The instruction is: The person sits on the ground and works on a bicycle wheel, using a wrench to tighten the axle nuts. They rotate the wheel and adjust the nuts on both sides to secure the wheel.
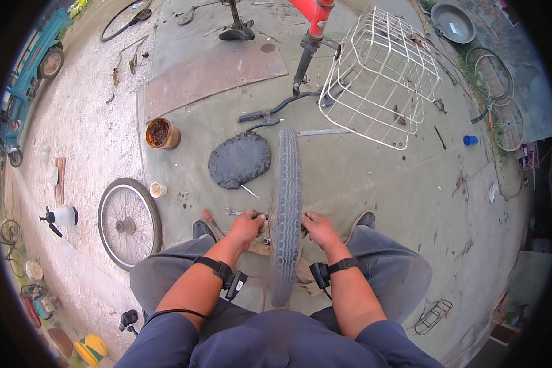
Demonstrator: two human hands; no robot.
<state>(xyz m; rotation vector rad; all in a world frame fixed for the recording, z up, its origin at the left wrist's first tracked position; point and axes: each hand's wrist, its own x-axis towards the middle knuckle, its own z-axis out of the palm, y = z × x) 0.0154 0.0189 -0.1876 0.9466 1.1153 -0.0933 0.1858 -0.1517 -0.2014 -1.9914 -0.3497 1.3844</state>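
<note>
A bicycle wheel with a worn grey tyre [289, 202] stands upright between my knees, seen along its tread. My left hand [250, 225] closes its fingers at the wheel's left side near the axle, around a small part too hidden to name. On the other side my right hand [318, 227] pinches at the axle area; the tyre and fingers hide what it grips. Left of my left hand lie an open-ended wrench [232, 211] and a red-handled screwdriver [209, 216]. Beneath the wheel are brownish scraps of material [260, 249].
A dark mat-like pad [240, 160], a tub of brown grease [162, 134] and a spoked wheel [129, 224] lie to the left. Ahead, a red bicycle frame [315, 18] stands inverted beside a white wire basket [379, 78]. A metal strip [324, 132] lies beyond the tyre.
</note>
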